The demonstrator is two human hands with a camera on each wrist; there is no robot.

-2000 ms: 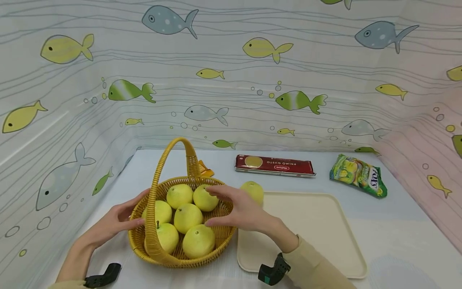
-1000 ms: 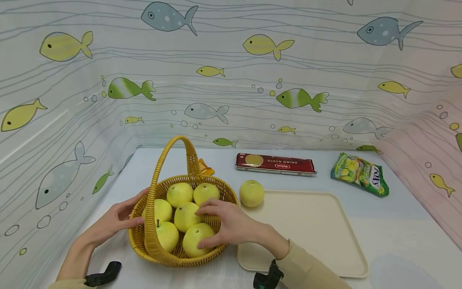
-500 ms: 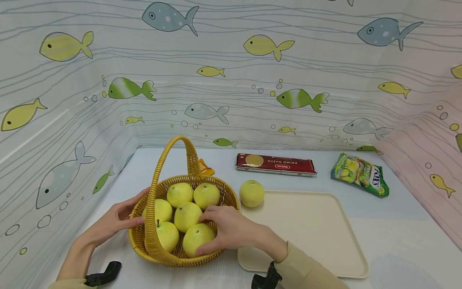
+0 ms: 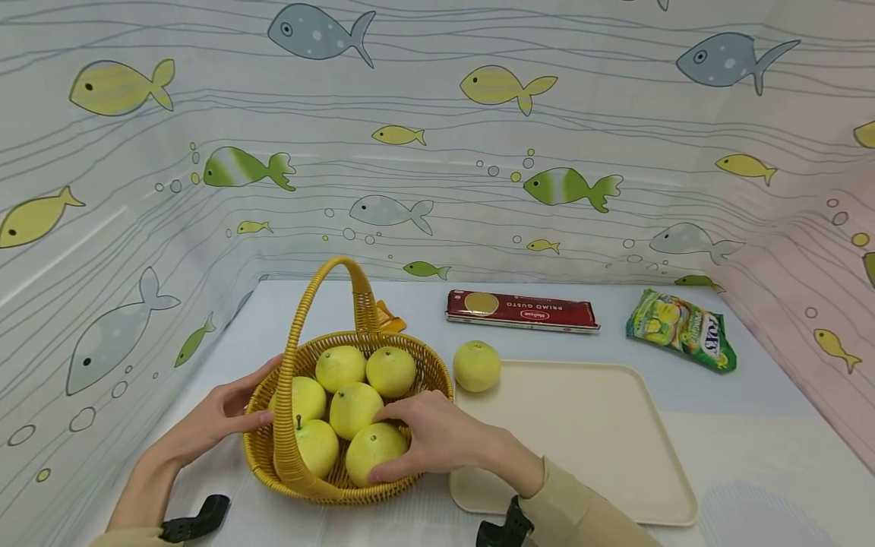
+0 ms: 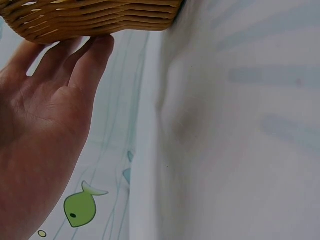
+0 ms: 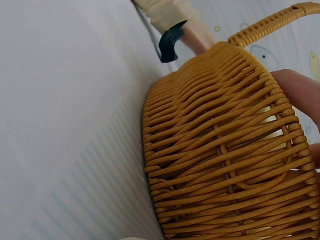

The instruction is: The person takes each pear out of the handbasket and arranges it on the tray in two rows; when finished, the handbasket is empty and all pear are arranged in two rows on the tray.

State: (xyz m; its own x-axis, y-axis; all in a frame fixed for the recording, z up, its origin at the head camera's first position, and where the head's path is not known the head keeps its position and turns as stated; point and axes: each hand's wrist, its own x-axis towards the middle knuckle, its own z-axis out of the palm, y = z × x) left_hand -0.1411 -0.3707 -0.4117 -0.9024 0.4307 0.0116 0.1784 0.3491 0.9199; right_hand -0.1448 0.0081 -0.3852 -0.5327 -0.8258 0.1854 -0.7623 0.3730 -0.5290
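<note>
A yellow wicker basket [image 4: 369, 497] with a tall arched handle holds several round yellow-green pears, the middle one [image 4: 355, 410] surrounded by the others. My left hand [image 4: 222, 414] holds the basket's left side, thumb at the rim and fingers against the outer wall; the left wrist view shows those fingertips touching the weave [image 5: 95, 22]. Reaching in over the right rim, my right hand [image 4: 437, 437] grips the front right pear [image 4: 372, 452] between thumb and fingers. In the right wrist view the basket wall [image 6: 230, 150] hides most of this hand.
One more pear [image 4: 476, 366] sits at the back left corner of a cream tray [image 4: 574, 441], right of the basket. Behind lie a dark red biscuit pack [image 4: 522, 311] and a green candy bag [image 4: 682, 330]. An orange packet [image 4: 390, 317] shows partly behind the basket.
My right hand has come down and forward from above the basket's right side, and its fingers have closed round the front right pear. The left hand stays at the basket.
</note>
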